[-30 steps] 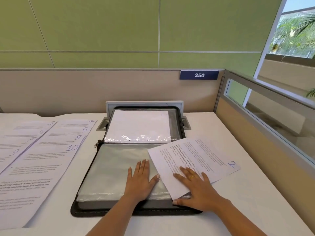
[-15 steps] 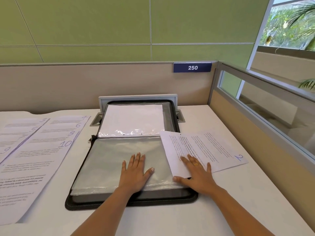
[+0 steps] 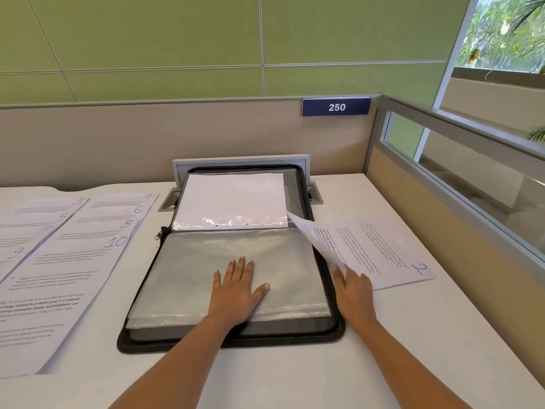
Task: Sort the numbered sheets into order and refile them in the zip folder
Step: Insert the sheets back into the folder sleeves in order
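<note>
Rightward, sheet 2 (image 3: pixel 383 255) touching right hand (image 3: pixel 354 290), left hand (image 3: pixel 236 287) on folder (image 3: pixel 177 343)

Light: bright, even daylight on my feed. The window (image 3: pixel 501 33) at upper right is the brightest patch, its foliage pale and washed.
Glare: white streaks on the clear sleeve (image 3: pixel 230 224) in the zip folder (image 3: pixel 230 339).
Shadows: soft and faint, with a thin one beside the left hand (image 3: pixel 236 293).
Distortion: wide-angle. The partition rail (image 3: pixel 177 101) bows slightly and the wall seams splay.
Focus: centre crisp, sign (image 3: pixel 336 107) legible. Print on the numbered sheets (image 3: pixel 67 261) at far left smears.
</note>
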A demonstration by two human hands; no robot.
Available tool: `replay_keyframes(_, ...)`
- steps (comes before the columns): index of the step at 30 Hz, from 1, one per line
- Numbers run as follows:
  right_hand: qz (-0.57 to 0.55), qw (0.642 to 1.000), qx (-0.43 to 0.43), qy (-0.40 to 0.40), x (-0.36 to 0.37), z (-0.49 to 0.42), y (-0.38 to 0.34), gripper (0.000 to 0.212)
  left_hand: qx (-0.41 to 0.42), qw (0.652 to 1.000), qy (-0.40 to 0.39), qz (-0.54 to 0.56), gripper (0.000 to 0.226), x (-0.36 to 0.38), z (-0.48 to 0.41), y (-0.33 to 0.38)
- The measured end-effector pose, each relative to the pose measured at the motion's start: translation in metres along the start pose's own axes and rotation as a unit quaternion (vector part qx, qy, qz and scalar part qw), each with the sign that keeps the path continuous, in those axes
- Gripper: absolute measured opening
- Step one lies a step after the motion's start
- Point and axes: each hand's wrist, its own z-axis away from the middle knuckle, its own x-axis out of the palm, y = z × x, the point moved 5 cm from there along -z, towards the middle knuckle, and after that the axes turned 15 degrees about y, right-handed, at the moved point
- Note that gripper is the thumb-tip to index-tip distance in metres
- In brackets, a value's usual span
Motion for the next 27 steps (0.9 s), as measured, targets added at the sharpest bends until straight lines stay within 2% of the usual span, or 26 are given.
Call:
replay_keyframes(1,-0.022,0.999,0.028,0.021,-0.003,-0.001,0.0,0.069,-0.005,1.0,0.001,0.002,0.085,-0.002,0.0,0.001)
replay_keyframes(2,-0.028,0.998,0.049,0.029,-0.004,-0.002,0.002,0.072,-0.013,1.0,0.008,0.006,0.073,-0.004,0.0,0.002)
replay_keyframes(4,-0.023,0.998,0.054,0.033,-0.003,-0.005,0.003,0.051,-0.024,0.999,0.044,0.002,0.061,-0.011,0.001,0.01)
replay_keyframes(6,-0.033,0.999,0.026,0.03,-0.003,-0.006,-0.001,0.042,-0.02,0.997,0.078,0.01,0.053,-0.017,0.002,0.025)
replay_keyframes(11,-0.058,0.997,0.015,0.048,-0.004,-0.006,-0.001,0.041,0.019,0.992,0.048,0.119,0.061,-0.014,-0.002,0.07)
replay_keyframes(16,-0.062,0.996,0.029,0.05,-0.005,-0.005,0.003,0.042,0.042,0.995,0.01,0.092,0.068,-0.001,-0.002,0.087)
replay_keyframes(23,-0.101,0.994,0.024,0.042,-0.005,-0.005,0.0,0.042,0.03,0.995,0.024,0.09,0.047,0.005,-0.002,0.085)
replay_keyframes(27,-0.116,0.992,0.024,0.041,-0.006,-0.005,-0.002,0.042,-0.002,0.986,0.043,0.161,0.044,0.004,-0.003,0.084)
